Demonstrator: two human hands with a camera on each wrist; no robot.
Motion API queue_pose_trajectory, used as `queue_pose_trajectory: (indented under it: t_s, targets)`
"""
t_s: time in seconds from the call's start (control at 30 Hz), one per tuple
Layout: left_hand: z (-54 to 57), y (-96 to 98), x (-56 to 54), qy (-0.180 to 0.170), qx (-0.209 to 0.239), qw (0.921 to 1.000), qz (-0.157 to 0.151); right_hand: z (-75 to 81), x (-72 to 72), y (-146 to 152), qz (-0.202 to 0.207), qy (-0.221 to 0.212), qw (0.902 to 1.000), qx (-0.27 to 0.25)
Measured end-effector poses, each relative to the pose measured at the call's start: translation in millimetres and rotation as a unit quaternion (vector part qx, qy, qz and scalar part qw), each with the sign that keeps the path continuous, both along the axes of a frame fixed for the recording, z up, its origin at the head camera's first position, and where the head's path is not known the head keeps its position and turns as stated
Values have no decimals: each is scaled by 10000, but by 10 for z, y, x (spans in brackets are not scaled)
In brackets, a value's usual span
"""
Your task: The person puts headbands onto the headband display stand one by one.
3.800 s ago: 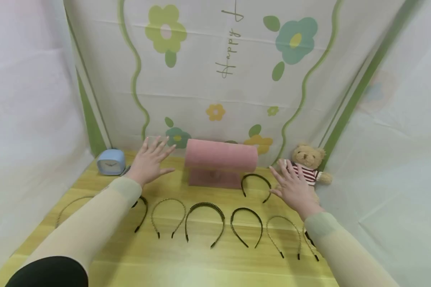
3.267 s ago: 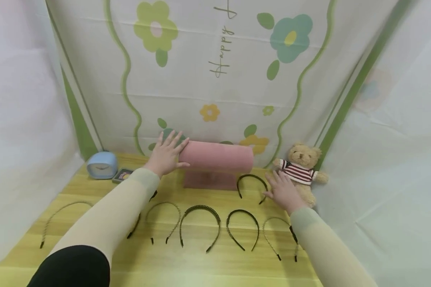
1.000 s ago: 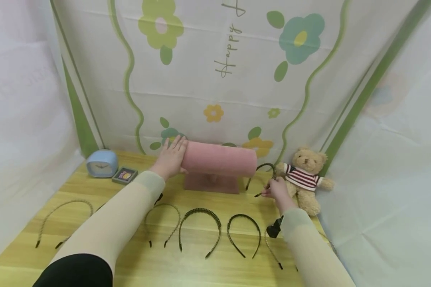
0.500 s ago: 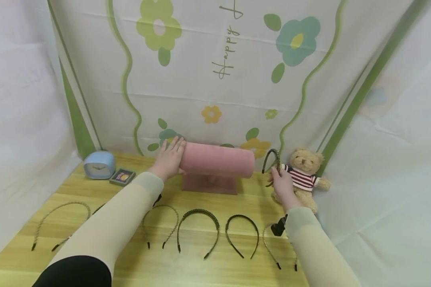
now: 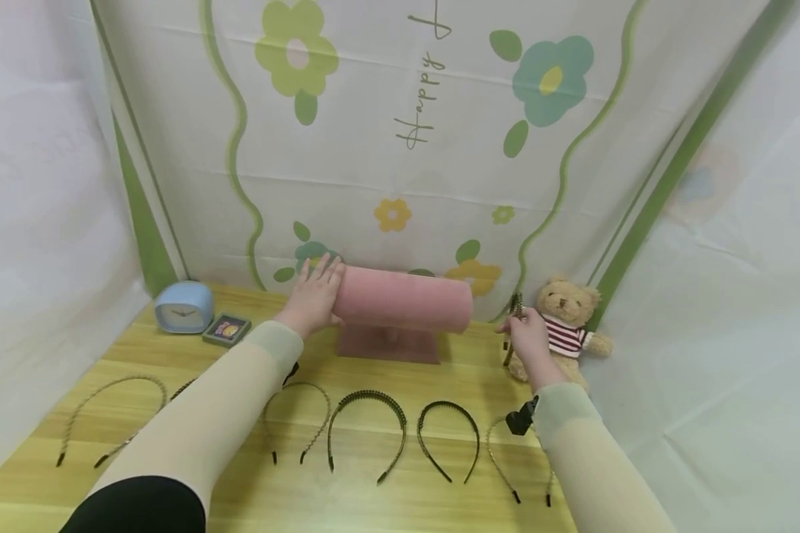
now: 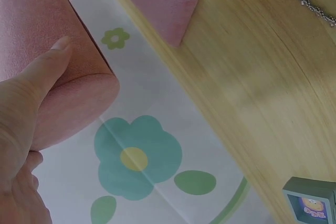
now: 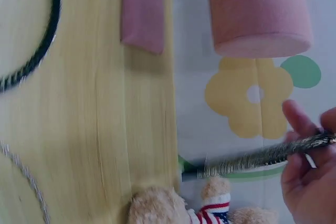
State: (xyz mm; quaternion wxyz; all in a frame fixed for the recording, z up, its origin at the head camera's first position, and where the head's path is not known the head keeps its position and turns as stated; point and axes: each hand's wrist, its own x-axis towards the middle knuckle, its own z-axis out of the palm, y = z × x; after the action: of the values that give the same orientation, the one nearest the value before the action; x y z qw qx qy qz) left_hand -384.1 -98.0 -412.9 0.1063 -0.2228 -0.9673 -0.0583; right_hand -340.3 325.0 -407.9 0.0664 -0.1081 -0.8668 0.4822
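Observation:
A pink padded roll on a flat-footed stand point(image 5: 410, 297) stands at the back middle of the table. My left hand point(image 5: 310, 297) grips the roll's left end, and the left wrist view shows my thumb point(image 6: 50, 64) lying along its pink surface. Off the roll's right end, my right hand point(image 5: 532, 339) holds a dark beaded headband point(image 7: 247, 158) between thumb and fingers. From the head view this headband appears nearly edge-on. Part of it is hidden by my fingers. A teddy bear point(image 5: 561, 334) in a striped shirt sits just behind and right of that hand.
Several headbands lie in a row in front, among them a thick dark one point(image 5: 367, 396), a thinner dark one point(image 5: 450, 406) and a pale twisted one point(image 5: 113, 381). A blue clock point(image 5: 184, 307) and a small framed box point(image 5: 227, 329) stand back left. Cloth walls enclose the table.
My left hand has come right onto the roll's end. My right hand has picked the dark headband off the table, lifted it, moved it right and turned it edge-on.

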Motion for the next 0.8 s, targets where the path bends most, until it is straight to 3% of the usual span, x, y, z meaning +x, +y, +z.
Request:
queue_pose_trajectory:
  t_s: [0.23, 0.37, 0.47, 0.57, 0.73, 0.8]
  targets:
    - [0, -3, 2, -30, -31, 10000, 30, -4, 1, -57, 375, 8, 9922, -1187]
    - [-6, -3, -6, -6, -28, 10000, 14, -3, 9, -28, 91, -84, 9900, -1407]
    - [-10, -3, -9, -6, 13, 10000, 21, 7, 14, -19, -145, -135, 9828, -1834]
    - [-10, 2, -9, -38, 99, 9999, 22, 34, 27, -25, -48, -89, 9651, -2616]
    - [-25, 5, -20, -21, 164, 9999, 10, 88, 26, -42, 526, -40, 9186, -3916]
    - [-34, 2, -25, 2, 174, 9998, 10, 106, 16, -57, 657, -77, 9117, -4054]
